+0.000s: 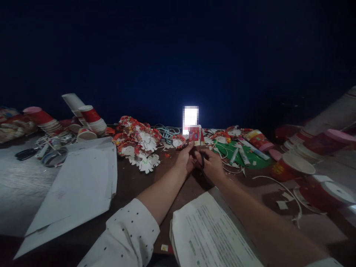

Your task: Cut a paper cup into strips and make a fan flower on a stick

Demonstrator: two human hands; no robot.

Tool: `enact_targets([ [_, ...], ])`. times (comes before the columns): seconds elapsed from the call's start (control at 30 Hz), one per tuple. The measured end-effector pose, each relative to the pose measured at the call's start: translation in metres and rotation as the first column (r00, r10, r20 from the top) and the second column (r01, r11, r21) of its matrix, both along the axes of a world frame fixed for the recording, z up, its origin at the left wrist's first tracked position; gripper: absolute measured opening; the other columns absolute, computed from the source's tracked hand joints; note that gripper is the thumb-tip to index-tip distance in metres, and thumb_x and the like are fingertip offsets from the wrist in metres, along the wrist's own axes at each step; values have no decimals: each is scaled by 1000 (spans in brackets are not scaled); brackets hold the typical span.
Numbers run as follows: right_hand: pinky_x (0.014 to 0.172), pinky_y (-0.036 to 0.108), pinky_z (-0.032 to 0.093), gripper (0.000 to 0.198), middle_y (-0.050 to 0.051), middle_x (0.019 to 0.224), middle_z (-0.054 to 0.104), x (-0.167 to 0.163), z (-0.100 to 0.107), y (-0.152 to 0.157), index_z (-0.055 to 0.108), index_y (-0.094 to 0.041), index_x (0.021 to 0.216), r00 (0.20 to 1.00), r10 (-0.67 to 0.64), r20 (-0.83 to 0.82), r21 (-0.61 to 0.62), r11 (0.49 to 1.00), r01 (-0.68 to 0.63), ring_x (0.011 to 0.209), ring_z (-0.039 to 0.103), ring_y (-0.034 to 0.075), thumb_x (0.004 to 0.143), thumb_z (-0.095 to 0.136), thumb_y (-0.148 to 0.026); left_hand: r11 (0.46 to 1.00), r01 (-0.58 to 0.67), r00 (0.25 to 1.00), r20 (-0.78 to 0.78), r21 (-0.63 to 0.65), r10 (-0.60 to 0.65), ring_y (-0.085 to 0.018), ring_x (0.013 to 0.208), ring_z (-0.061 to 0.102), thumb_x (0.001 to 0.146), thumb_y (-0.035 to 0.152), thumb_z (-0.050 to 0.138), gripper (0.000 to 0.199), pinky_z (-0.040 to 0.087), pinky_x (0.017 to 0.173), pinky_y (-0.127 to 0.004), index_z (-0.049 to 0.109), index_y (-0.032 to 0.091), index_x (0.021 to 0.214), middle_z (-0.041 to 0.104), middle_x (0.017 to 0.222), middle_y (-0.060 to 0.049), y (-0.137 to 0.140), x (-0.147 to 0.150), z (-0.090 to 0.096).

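In the middle of the head view, my left hand (185,159) pinches a red and white printed paper cup piece (195,135) held up in front of me. Close beside it, my right hand (213,165) is closed round dark-handled scissors (202,161). The scissor blades point upward at the right part of the paper piece; whether they are cutting into it I cannot tell. To the left lies a heap of red and white cut paper flowers (136,137). Right of my hands, glue tubes (244,155) lie on a green sheet (258,161).
White sheets (80,178) lie at the left, a printed booklet (208,233) in front of me. Stacked paper cups (93,118) stand back left, more cups (294,167) at the right. Pale cord (286,189), black scissors (26,154) and paper scraps lie about. A bright light (190,115) glows behind.
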State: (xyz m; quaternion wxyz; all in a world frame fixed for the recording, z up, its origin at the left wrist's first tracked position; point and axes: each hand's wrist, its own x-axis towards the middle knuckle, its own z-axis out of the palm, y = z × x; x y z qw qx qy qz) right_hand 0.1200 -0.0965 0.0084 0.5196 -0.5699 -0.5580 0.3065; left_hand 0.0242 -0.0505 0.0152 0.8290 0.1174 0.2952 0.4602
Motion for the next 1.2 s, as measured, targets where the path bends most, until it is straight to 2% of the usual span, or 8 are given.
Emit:
enact_targets([
  [0.1,43,24,39,37,0,56,61,0,-1,1,66,-18,86,998,16,-62,-37,999,-18,48,53,14,74,65,-53,996,16,1000,8,83,-17,-10,35,50,88,32,53,29,46,45,-22,62,10,72,54,44,0,1,-1,-4],
  [0.2,41,25,43,42,-3,55,60,0,1,3,60,-20,91,975,-39,-218,-71,997,24,45,54,14,65,73,-51,990,16,999,-33,140,-11,-12,38,52,84,34,59,26,44,44,-22,61,12,71,56,47,-1,2,0,-11],
  [0.3,40,26,45,44,-4,54,60,2,6,4,55,-21,85,948,-72,-311,-81,995,50,43,53,14,59,78,-48,985,29,994,-105,168,-11,-10,38,50,78,39,65,31,38,40,-20,58,12,65,56,47,-1,3,2,-14],
  [0.43,38,24,42,40,-5,50,58,5,15,3,52,-21,80,955,-62,-290,-93,995,36,40,50,13,61,76,-48,985,-11,992,-121,169,32,-8,39,48,76,36,69,27,35,40,-19,59,12,67,56,49,1,4,3,-12],
  [0.6,38,24,39,39,-4,48,56,7,22,2,52,-20,78,969,-53,-240,-81,996,34,40,49,12,62,74,-49,984,-103,994,-24,146,107,-6,44,50,74,23,72,17,35,42,-16,60,12,72,58,54,2,6,1,-11],
  [0.9,36,23,34,40,-4,45,55,9,28,2,54,-20,74,981,-55,-186,-111,993,34,38,48,12,59,76,-51,980,-195,979,63,31,193,-3,44,48,74,16,72,12,35,40,-13,61,12,77,58,60,2,11,-8,-6],
  [1.03,37,22,35,40,-5,45,54,9,25,2,53,-21,74,973,-40,-226,-135,991,10,37,48,12,59,77,-48,969,-245,966,89,35,241,-1,42,45,78,12,67,5,35,37,-11,62,11,79,58,61,2,14,-14,0],
  [1.2,39,22,37,35,-5,50,55,10,22,2,53,-19,73,935,-1,-354,-111,993,-41,39,48,10,64,75,-44,979,-202,979,0,34,202,-2,40,45,80,12,65,6,38,38,-10,61,9,77,58,58,2,16,-13,-1],
])
